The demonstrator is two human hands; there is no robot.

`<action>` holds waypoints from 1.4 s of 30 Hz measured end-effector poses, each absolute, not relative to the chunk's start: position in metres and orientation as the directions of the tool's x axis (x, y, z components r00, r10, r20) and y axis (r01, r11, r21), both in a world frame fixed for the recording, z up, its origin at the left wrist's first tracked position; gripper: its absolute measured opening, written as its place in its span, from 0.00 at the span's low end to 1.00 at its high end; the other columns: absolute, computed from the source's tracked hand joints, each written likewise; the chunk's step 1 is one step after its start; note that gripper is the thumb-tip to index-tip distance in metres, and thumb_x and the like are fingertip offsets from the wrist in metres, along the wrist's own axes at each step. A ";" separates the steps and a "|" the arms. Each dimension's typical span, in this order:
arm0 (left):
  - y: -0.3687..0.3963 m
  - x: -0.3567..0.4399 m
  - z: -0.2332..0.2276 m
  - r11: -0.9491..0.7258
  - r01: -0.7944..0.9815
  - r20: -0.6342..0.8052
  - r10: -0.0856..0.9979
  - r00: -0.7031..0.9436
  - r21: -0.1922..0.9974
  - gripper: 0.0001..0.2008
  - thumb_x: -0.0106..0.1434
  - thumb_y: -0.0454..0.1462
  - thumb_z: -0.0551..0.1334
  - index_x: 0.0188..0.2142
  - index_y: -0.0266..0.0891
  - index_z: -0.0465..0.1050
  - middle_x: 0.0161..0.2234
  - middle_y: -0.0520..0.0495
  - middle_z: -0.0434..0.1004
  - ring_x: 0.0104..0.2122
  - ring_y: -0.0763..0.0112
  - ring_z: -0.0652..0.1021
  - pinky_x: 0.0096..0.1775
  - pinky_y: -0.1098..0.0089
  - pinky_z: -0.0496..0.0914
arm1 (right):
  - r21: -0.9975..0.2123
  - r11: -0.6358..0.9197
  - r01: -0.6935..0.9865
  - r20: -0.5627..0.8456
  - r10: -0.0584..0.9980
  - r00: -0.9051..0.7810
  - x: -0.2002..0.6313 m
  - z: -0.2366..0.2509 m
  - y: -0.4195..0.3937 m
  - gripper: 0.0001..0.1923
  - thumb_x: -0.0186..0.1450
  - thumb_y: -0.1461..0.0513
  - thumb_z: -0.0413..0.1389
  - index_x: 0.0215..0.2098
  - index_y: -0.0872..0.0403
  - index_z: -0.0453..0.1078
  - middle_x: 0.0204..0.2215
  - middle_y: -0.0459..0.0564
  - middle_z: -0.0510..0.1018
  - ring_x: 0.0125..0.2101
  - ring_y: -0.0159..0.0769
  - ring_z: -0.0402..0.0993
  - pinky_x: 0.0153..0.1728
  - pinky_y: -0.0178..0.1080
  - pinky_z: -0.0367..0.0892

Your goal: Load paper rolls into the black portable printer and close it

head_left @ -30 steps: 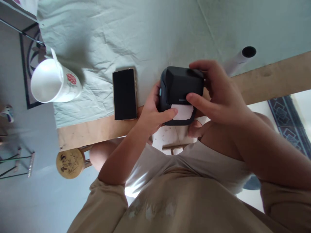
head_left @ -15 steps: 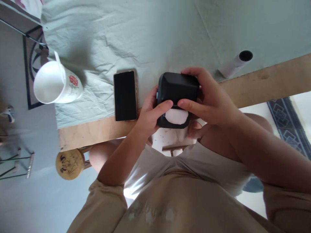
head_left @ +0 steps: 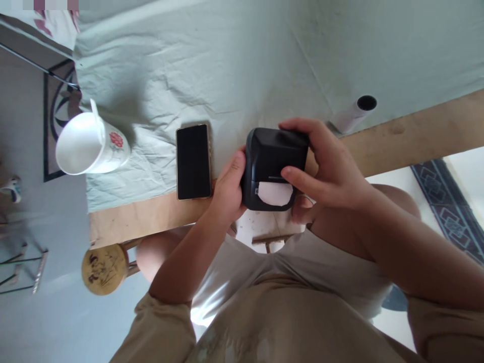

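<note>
Both hands are closed around a small black box [head_left: 280, 151], which sits between them over the near edge of the table [head_left: 408, 133]; whether it rests there or is held clear, I cannot tell. The left hand [head_left: 229, 186] has just taken its thumb off the front of the box and laid it along the side, its other fingers mostly hidden. The right hand [head_left: 333, 171] grips the opposite side fairly wide, index finger at the far corner and thumb on top, near the front edge. With the left thumb away, the white paper [head_left: 276, 194] at the front of the box lies uncovered; the left hand now seems to steady the box from the side, leaving only the right thumb on the top. Just outside the left hand lies a phone [head_left: 193, 161], dark screen up, and well beyond it a white cup [head_left: 113, 151]. A white roll [head_left: 350, 118] stands beyond the right hand's knuckles.
</note>
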State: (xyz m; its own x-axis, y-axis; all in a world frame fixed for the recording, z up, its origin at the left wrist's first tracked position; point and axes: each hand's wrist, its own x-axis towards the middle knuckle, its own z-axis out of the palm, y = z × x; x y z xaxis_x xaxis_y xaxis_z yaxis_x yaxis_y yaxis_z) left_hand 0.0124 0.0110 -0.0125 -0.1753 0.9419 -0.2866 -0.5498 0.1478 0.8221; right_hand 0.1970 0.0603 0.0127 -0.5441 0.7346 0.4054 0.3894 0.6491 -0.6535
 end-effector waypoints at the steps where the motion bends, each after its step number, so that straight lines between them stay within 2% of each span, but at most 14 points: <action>1: 0.011 0.012 -0.013 0.134 -0.550 -0.278 0.942 -0.187 0.824 0.16 0.66 0.50 0.66 0.38 0.41 0.81 0.31 0.54 0.82 0.29 0.77 0.80 0.33 0.78 0.75 | -0.638 0.668 0.384 0.412 0.717 -0.563 0.197 0.013 0.060 0.27 0.69 0.51 0.52 0.62 0.53 0.57 0.57 0.55 0.71 0.58 0.36 0.71 0.60 0.43 0.73; 9: 0.013 0.007 -0.010 0.120 -0.543 -0.288 0.929 -0.234 0.831 0.13 0.66 0.46 0.67 0.31 0.39 0.78 0.24 0.56 0.76 0.22 0.81 0.75 0.27 0.80 0.71 | -0.609 0.723 0.325 0.425 0.644 -0.636 0.195 0.010 0.062 0.36 0.65 0.48 0.58 0.65 0.50 0.52 0.64 0.57 0.62 0.67 0.39 0.61 0.65 0.45 0.71; 14: 0.015 0.008 -0.006 0.220 -0.565 -0.373 0.912 -0.169 0.795 0.13 0.64 0.47 0.68 0.33 0.39 0.77 0.28 0.55 0.79 0.28 0.76 0.79 0.31 0.77 0.74 | -0.620 0.708 0.338 0.475 0.681 -0.558 0.196 0.013 0.060 0.34 0.65 0.48 0.60 0.63 0.49 0.56 0.62 0.57 0.63 0.65 0.40 0.63 0.63 0.45 0.71; 16: 0.016 0.009 -0.005 0.253 -0.577 -0.374 0.922 -0.098 0.776 0.16 0.64 0.50 0.67 0.37 0.40 0.78 0.29 0.53 0.80 0.32 0.71 0.82 0.33 0.74 0.75 | -0.608 0.692 0.388 0.547 0.720 -0.427 0.196 0.013 0.060 0.33 0.62 0.45 0.61 0.59 0.50 0.62 0.52 0.55 0.68 0.57 0.40 0.68 0.53 0.44 0.74; 17: 0.016 0.010 -0.005 0.256 -0.576 -0.351 0.934 -0.059 0.777 0.17 0.63 0.52 0.67 0.39 0.40 0.78 0.30 0.53 0.81 0.34 0.69 0.82 0.34 0.73 0.76 | -0.619 0.674 0.404 0.582 0.739 -0.340 0.196 0.013 0.060 0.30 0.62 0.45 0.62 0.56 0.50 0.65 0.44 0.53 0.70 0.48 0.35 0.71 0.45 0.41 0.74; 20: 0.014 0.009 -0.003 0.243 -0.527 -0.260 0.965 0.043 0.814 0.20 0.59 0.49 0.71 0.45 0.41 0.76 0.35 0.52 0.82 0.36 0.68 0.83 0.34 0.74 0.77 | -0.699 0.628 0.343 0.634 0.766 -0.109 0.194 0.011 0.062 0.16 0.66 0.53 0.60 0.47 0.52 0.66 0.29 0.43 0.64 0.25 0.19 0.62 0.25 0.29 0.58; 22: 0.013 0.009 -0.002 0.254 -0.498 -0.246 0.966 0.083 0.829 0.21 0.57 0.45 0.74 0.47 0.41 0.74 0.35 0.52 0.82 0.34 0.70 0.83 0.34 0.74 0.77 | -0.746 0.608 0.272 0.627 0.779 -0.022 0.192 0.010 0.065 0.10 0.68 0.58 0.58 0.41 0.54 0.62 0.29 0.42 0.65 0.23 0.16 0.62 0.24 0.28 0.56; 24: 0.013 0.008 -0.001 0.263 -0.493 -0.252 0.963 0.090 0.829 0.22 0.56 0.44 0.74 0.46 0.40 0.73 0.33 0.53 0.82 0.32 0.71 0.83 0.34 0.74 0.78 | -0.755 0.618 0.219 0.634 0.773 0.006 0.192 0.010 0.066 0.11 0.67 0.60 0.58 0.37 0.55 0.59 0.30 0.43 0.67 0.29 0.19 0.70 0.31 0.30 0.66; 26: 0.013 0.008 0.000 0.266 -0.493 -0.259 0.962 0.084 0.829 0.22 0.56 0.45 0.74 0.45 0.40 0.73 0.33 0.52 0.82 0.32 0.69 0.83 0.35 0.73 0.78 | -0.735 0.630 0.250 0.646 0.763 -0.023 0.192 0.011 0.066 0.10 0.66 0.61 0.59 0.35 0.56 0.61 0.31 0.44 0.70 0.33 0.22 0.73 0.38 0.33 0.69; 29: 0.012 0.009 0.001 0.272 -0.477 -0.259 0.961 0.095 0.835 0.22 0.58 0.46 0.73 0.47 0.41 0.72 0.38 0.49 0.83 0.36 0.66 0.84 0.36 0.71 0.78 | -0.585 0.653 0.481 0.636 0.738 -0.227 0.193 0.015 0.061 0.04 0.66 0.61 0.58 0.37 0.54 0.70 0.32 0.44 0.77 0.28 0.22 0.69 0.33 0.32 0.65; 32: 0.012 0.009 0.001 0.265 -0.457 -0.249 0.964 0.096 0.849 0.22 0.58 0.47 0.73 0.48 0.41 0.73 0.40 0.47 0.83 0.36 0.65 0.84 0.36 0.71 0.78 | -0.383 0.638 0.668 0.498 0.752 -0.432 0.193 0.022 0.055 0.09 0.67 0.57 0.55 0.42 0.49 0.76 0.37 0.42 0.80 0.29 0.25 0.71 0.28 0.34 0.60; 35: 0.011 0.009 0.002 0.249 -0.439 -0.242 0.968 0.073 0.863 0.21 0.58 0.48 0.73 0.45 0.41 0.76 0.40 0.48 0.82 0.35 0.68 0.82 0.36 0.72 0.78 | -0.278 0.608 0.744 0.378 0.781 -0.497 0.193 0.027 0.051 0.11 0.67 0.54 0.55 0.42 0.47 0.77 0.41 0.40 0.81 0.33 0.29 0.73 0.27 0.35 0.53; 39: 0.009 0.008 0.002 0.233 -0.410 -0.213 0.972 0.095 0.882 0.19 0.60 0.47 0.72 0.48 0.41 0.78 0.39 0.49 0.81 0.35 0.73 0.81 0.36 0.77 0.76 | -0.271 0.633 0.725 0.360 0.765 -0.534 0.196 0.028 0.052 0.12 0.62 0.52 0.59 0.40 0.49 0.75 0.28 0.42 0.79 0.22 0.26 0.62 0.24 0.33 0.42; 42: 0.009 0.007 0.002 0.257 -0.441 -0.228 0.966 0.118 0.860 0.19 0.60 0.46 0.72 0.48 0.41 0.78 0.38 0.49 0.82 0.36 0.72 0.82 0.37 0.77 0.77 | -0.344 0.637 0.690 0.341 0.770 -0.540 0.200 0.029 0.052 0.15 0.59 0.54 0.62 0.42 0.50 0.73 0.23 0.42 0.75 0.19 0.24 0.60 0.22 0.32 0.46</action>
